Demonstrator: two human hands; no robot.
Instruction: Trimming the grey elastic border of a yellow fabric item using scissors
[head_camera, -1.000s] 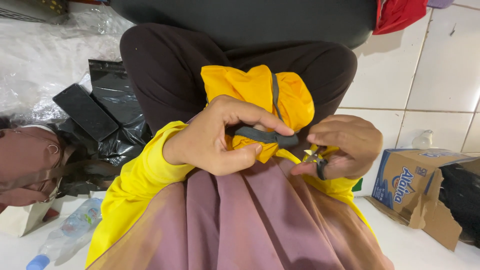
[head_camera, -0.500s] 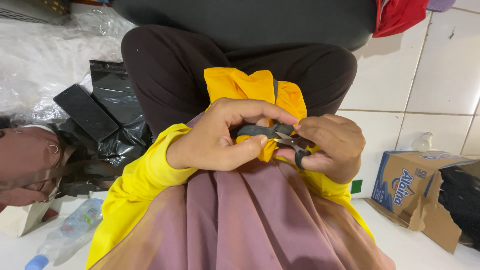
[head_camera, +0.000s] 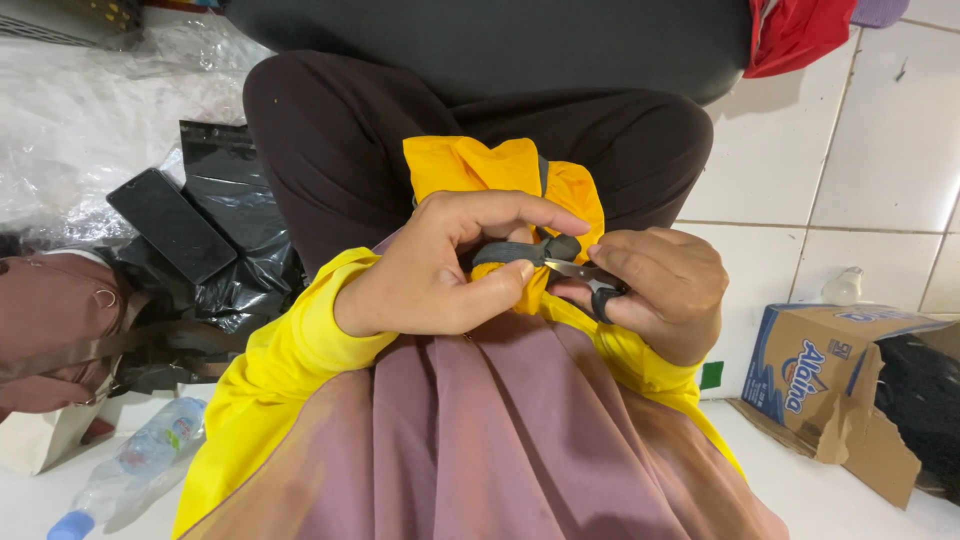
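Left hand fingers pinch the grey strap taut on the yellow bundle; right hand fingers grip small scissors, blades against the strap for access.

A bunched yellow fabric bag sits at the middle of the view, its gathered top puffing up toward 12 o'clock. A flat dark grey strap crosses its lower front from 9 to 3 o'clock, and a thinner grey band climbs over the gathers toward 12. Small scissors with short silver blades and a black finger loop lie nearly level at 3 o'clock of the bag; their tips, pointing toward 9 o'clock, meet the strap's right end, where it bunches into a knot-like lump.
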